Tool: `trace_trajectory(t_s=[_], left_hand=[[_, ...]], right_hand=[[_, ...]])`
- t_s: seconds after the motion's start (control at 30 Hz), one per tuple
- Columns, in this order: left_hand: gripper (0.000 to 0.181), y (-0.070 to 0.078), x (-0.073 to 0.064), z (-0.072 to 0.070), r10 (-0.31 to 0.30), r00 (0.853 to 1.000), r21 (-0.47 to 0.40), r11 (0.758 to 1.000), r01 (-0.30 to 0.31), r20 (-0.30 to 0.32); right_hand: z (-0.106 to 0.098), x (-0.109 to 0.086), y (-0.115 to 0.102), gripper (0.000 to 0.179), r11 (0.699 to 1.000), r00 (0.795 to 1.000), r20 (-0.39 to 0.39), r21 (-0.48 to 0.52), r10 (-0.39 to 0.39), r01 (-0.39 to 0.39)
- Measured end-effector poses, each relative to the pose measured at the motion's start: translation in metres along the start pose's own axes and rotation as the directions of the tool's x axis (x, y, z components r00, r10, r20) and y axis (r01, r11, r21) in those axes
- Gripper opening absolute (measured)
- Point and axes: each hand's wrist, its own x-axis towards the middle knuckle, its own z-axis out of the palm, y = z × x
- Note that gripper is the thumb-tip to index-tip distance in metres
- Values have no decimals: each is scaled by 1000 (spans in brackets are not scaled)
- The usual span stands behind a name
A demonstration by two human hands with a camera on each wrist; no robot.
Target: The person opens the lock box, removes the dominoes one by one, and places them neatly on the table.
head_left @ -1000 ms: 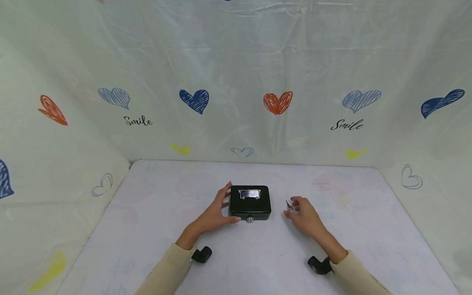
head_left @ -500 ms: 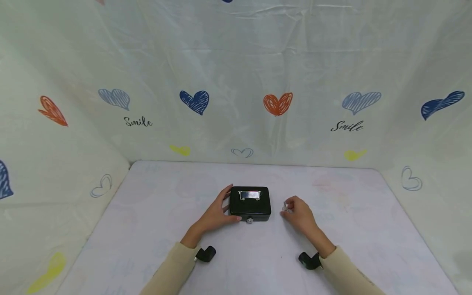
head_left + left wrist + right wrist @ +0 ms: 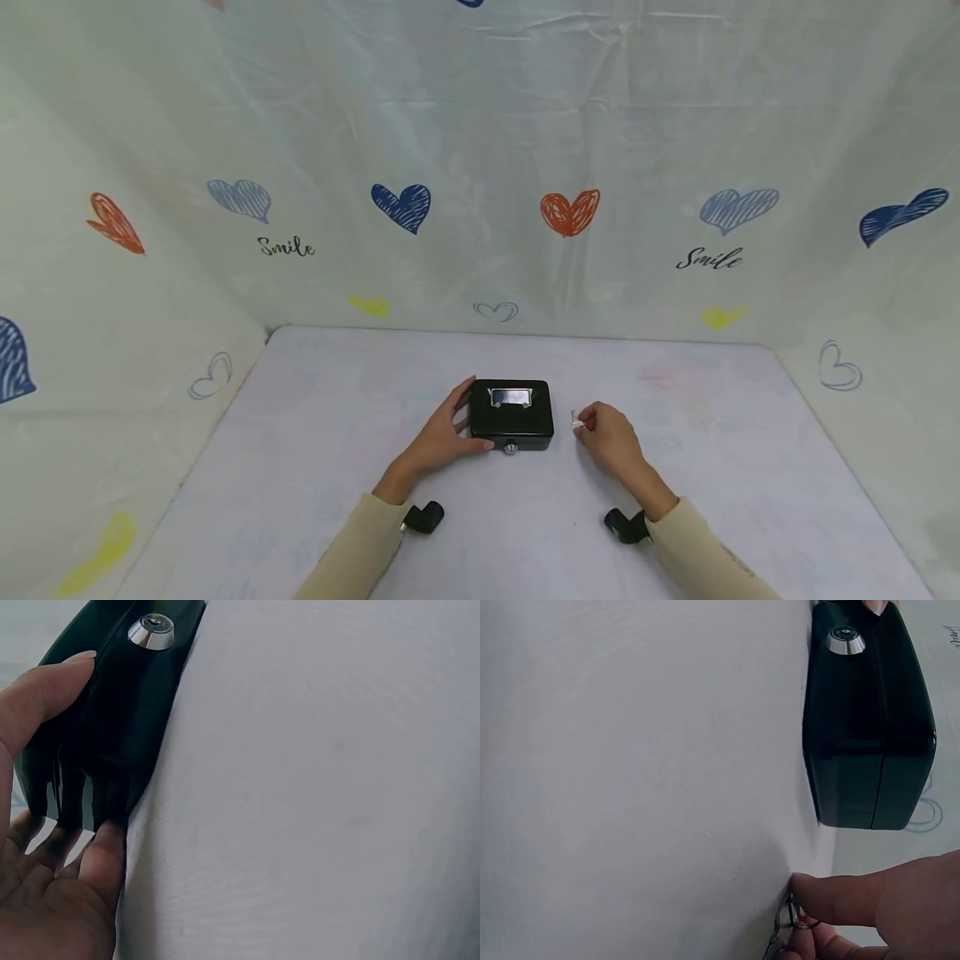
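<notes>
A small black cash box stands on the white table with its lid down. It has a silver handle on top and a round silver lock at the front, whose keyhole shows in the left wrist view. My left hand grips the box's left end, thumb on the front face and fingers at the side. To the right of the box, my right hand pinches small silver keys on a ring between thumb and fingers, low over the table. How many keys there are is partly hidden by the fingers.
The white tabletop spreads around the box. A pale sheet printed with hearts and "Smile" hangs behind and at both sides. Black wrist cameras sit at both sleeves.
My right hand has moved a little left toward the box and its fingers have closed on the keys. The left hand stays on the box, which has hardly moved.
</notes>
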Motion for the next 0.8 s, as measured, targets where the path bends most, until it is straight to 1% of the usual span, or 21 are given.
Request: trace_trajectory(t_s=[0.13, 0.27, 0.57, 0.67, 0.8], left_hand=[[112, 0, 1, 0, -1, 1000, 5, 1000, 1, -9], [114, 1, 0, 0, -5, 1000, 3, 1000, 5, -5], [113, 2, 0, 1, -20, 999, 12, 1000, 21, -36], [112, 2, 0, 2, -16, 999, 23, 1000, 18, -47], [112, 3, 1, 2, -20, 998, 28, 999, 22, -60]], right_hand=[[-2, 0, -2, 11, 1000, 1000, 12, -4, 5, -5], [-2, -1, -3, 10, 1000, 1000, -1, 8, 6, -6], [-1, -2, 0, 5, 996, 1000, -21, 89, 9, -7], [-2, -3, 1, 5, 992, 1000, -17, 129, -4, 6], [-1, -6, 2, 5, 984, 999, -40, 176, -33, 39]])
